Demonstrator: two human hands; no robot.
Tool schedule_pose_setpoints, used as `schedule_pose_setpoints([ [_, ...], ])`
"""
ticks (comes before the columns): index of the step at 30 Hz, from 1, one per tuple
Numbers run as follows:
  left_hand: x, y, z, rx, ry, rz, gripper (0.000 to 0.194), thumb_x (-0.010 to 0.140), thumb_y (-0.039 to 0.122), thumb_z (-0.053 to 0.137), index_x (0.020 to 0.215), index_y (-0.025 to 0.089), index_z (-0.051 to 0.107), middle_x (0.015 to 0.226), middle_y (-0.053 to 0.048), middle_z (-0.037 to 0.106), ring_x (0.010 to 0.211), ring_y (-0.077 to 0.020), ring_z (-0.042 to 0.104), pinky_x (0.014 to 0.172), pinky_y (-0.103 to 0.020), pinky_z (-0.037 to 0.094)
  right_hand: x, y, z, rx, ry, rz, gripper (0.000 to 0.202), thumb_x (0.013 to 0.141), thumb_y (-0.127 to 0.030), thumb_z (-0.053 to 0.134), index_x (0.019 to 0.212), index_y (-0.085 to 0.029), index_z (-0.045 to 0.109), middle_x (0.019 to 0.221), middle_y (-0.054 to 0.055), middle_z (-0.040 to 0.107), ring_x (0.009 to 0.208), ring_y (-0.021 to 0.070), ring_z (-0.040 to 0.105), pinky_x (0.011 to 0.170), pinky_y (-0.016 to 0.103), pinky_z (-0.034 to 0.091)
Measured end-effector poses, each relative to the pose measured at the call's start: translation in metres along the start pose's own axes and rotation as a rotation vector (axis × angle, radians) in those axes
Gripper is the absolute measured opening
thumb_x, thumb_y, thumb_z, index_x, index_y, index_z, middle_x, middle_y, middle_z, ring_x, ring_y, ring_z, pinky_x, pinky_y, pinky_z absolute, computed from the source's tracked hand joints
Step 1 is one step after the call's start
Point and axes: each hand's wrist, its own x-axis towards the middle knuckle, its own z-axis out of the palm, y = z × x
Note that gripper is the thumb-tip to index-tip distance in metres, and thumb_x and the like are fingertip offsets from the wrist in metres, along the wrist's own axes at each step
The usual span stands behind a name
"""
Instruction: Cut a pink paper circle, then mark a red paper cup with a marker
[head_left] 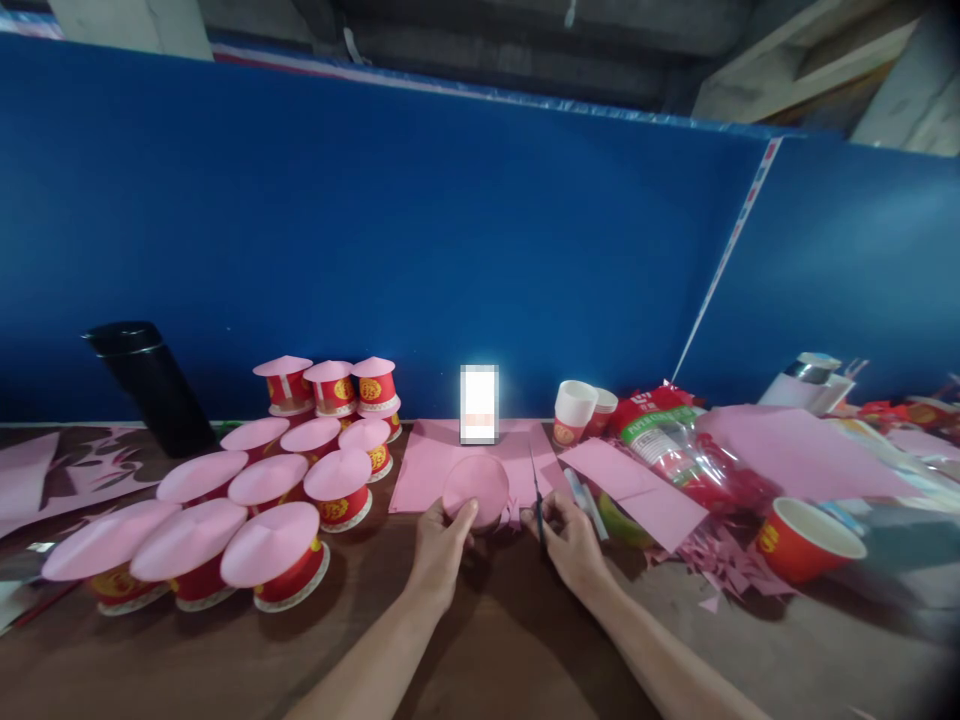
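My left hand (448,545) pinches a round pink paper disc (477,486) by its lower edge, thumb on top. The disc is held over a stack of pink paper sheets (424,468). To the right of it, my right hand (567,540) is closed around a pair of scissors (536,482) whose blades point up and away from me, apart from the disc. Small pink offcuts (513,512) lie between the disc and the scissors. Part of the scissor handles is hidden by my fingers.
On the left stand several red paper cups with pink cone tops (270,545) and a black bottle (154,390). On the right are white-rimmed cups (576,405), a red plastic package (667,440), pink scraps (724,565) and a red cup (810,545). A blue partition (450,220) rises behind.
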Motion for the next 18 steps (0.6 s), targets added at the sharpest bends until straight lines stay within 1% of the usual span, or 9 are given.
schedule_pose_setpoints([
  [2, -0.0006, 0.0011, 0.0004, -0.01, -0.017, -0.027, 0.034, 0.059, 0.043, 0.068, 0.075, 0.013, 0.061, 0.055, 0.001, 0.058, 0.042, -0.008, 0.048, 0.04, -0.018, 0.036, 0.0, -0.0011, 0.0009, 0.029, -0.007, 0.001, 0.026, 0.074, -0.029, 0.057, 0.061, -0.02, 0.037, 0.054, -0.005, 0.036, 0.049, 0.0087, 0.033, 0.045, 0.02, 0.028],
  [5, -0.0006, 0.0018, 0.0007, -0.036, -0.037, -0.015, 0.035, 0.06, 0.041, 0.068, 0.079, 0.012, 0.061, 0.064, -0.003, 0.063, 0.05, -0.0113, 0.055, 0.047, -0.021, 0.042, 0.0003, -0.0005, 0.0021, 0.087, -0.001, -0.004, 0.025, 0.075, -0.03, 0.057, 0.064, -0.02, 0.038, 0.057, -0.005, 0.038, 0.051, 0.009, 0.036, 0.047, 0.02, 0.031],
  [8, 0.0003, 0.0007, 0.0005, -0.035, -0.034, -0.004, 0.036, 0.061, 0.04, 0.067, 0.08, 0.011, 0.061, 0.063, -0.003, 0.063, 0.051, -0.0129, 0.057, 0.046, -0.022, 0.042, 0.0007, 0.0026, 0.003, 0.136, 0.0, 0.003, 0.024, 0.074, -0.033, 0.058, 0.066, -0.019, 0.04, 0.059, -0.004, 0.041, 0.052, 0.0095, 0.039, 0.048, 0.02, 0.033],
  [12, 0.0011, 0.0, 0.001, -0.037, -0.018, 0.003, 0.033, 0.061, 0.039, 0.068, 0.078, 0.011, 0.061, 0.061, -0.003, 0.063, 0.054, -0.0137, 0.059, 0.05, -0.022, 0.044, 0.0011, 0.0066, 0.0042, 0.158, 0.003, 0.01, 0.021, 0.074, -0.03, 0.058, 0.068, -0.019, 0.042, 0.061, -0.003, 0.046, 0.054, 0.0105, 0.044, 0.049, 0.02, 0.036],
  [15, 0.0015, 0.0005, 0.0017, -0.048, -0.009, -0.009, 0.032, 0.06, 0.036, 0.069, 0.079, 0.011, 0.061, 0.064, -0.003, 0.065, 0.056, -0.0139, 0.06, 0.053, -0.023, 0.046, 0.0011, 0.0079, 0.0049, 0.164, 0.002, 0.009, 0.017, 0.074, -0.027, 0.058, 0.071, -0.019, 0.043, 0.069, 0.0, 0.053, 0.057, 0.0116, 0.049, 0.051, 0.021, 0.04],
  [18, 0.0023, 0.0, 0.0014, -0.042, -0.009, -0.024, 0.031, 0.061, 0.035, 0.068, 0.08, 0.012, 0.061, 0.064, -0.003, 0.065, 0.056, -0.0139, 0.061, 0.053, -0.022, 0.045, 0.001, 0.0081, 0.0048, 0.125, 0.003, 0.004, 0.015, 0.074, -0.025, 0.058, 0.073, -0.018, 0.044, 0.076, 0.003, 0.056, 0.057, 0.0112, 0.05, 0.051, 0.021, 0.04],
])
